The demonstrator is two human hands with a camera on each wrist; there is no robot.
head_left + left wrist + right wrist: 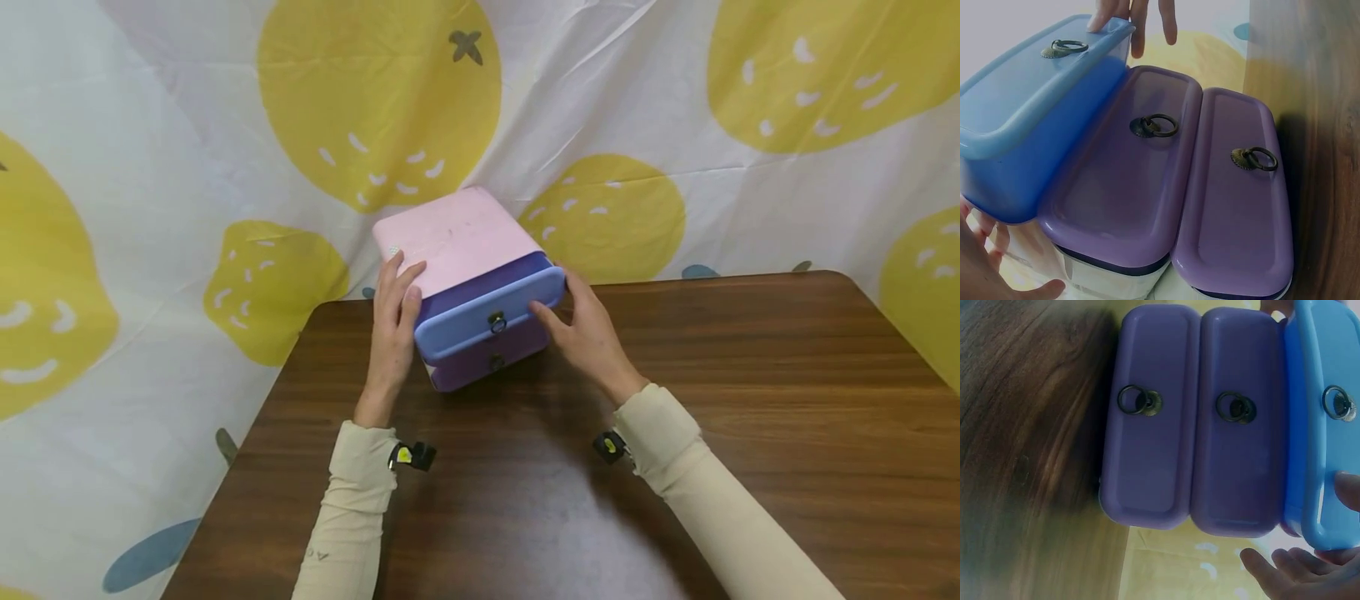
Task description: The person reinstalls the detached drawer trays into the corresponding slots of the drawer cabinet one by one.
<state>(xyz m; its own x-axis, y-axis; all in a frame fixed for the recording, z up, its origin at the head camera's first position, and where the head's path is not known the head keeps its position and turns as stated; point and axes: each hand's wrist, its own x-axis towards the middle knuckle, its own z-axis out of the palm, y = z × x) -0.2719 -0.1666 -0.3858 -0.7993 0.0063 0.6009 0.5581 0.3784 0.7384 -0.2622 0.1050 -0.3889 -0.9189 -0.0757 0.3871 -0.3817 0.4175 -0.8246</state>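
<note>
A small box with a pink top stands at the back of the table, its blue top drawer partly pulled out. Two purple drawers below it are closed, each with a bronze ring pull. My left hand rests against the box's left side, fingertips on the edge of the pink top. At the other end, my right hand pinches the blue drawer's right end, thumb on its front face and fingers behind the rim. The drawer's ring pull hangs untouched at the middle of its front.
The box stands on a dark wooden table. Directly behind the table hangs a white cloth with yellow fruit prints. A small dark device is strapped at each wrist.
</note>
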